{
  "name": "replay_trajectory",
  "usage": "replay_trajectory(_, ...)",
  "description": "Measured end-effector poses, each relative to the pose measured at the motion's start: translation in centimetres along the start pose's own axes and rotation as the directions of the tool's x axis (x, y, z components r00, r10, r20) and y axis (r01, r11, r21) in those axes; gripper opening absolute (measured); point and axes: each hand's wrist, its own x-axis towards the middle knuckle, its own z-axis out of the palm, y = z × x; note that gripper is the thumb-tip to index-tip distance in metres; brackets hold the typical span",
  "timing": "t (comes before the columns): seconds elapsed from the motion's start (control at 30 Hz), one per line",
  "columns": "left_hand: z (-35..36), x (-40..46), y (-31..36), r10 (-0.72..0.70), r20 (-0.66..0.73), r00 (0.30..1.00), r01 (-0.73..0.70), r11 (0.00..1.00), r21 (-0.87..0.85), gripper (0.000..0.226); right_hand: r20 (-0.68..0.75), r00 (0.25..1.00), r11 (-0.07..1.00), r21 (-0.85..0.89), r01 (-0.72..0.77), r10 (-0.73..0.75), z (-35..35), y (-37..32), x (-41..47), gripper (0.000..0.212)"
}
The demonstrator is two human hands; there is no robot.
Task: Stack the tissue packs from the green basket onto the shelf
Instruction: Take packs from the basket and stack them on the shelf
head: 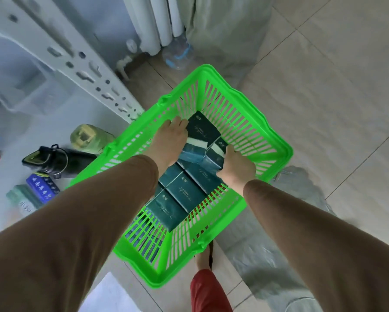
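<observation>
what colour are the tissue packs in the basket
Dark teal green with small pale lettering, on the tissue packs in the basket; clearest in the head view.

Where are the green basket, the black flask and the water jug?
Basket (276,140): head view, far right rim.
Flask (76,158): head view, middle of its dark body.
Jug (177,52): head view, clear side by the blue handle.
</observation>
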Motion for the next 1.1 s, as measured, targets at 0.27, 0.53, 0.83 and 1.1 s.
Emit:
replay_trajectory(0.27, -6.9, -20.6, -5.9, -0.39, 0.059, 0.919, 0.381, 0.838, -0.391, 0.051, -0.11, 0.963, 0.933, 0.244, 0.266, -0.246, -8.1, -7.3, -11.4, 0.067)
replay_trajectory(0.53, -12.1, -51.2, -15.4, -0.706, -0.024, 0.707, 0.5, 0.524, -0.69, 0.039, -0.161, 0.925, 0.551, 0.763, 0.338, -0.344, -14.1, -25.6, -32.9, 0.035)
replay_trajectory(0.83, -12.8, -79.0, -25.1, -0.858, -0.125, 0.498, 0.617, 0.452, -0.644, 0.041, -0.236, 0.776, 0.305, 0.823, 0.48, -0.585, -13.5, -45.8, -48.9, 0.041)
replay_trajectory(1.1, -9.7, -87.2, -34.3, -0.911, -0.134, 0.391, 0.719, 0.393, -0.573, 0.048, -0.247, 0.702, 0.324, 0.753, 0.573, -0.668, -12.4, -59.3, -50.6, 0.044)
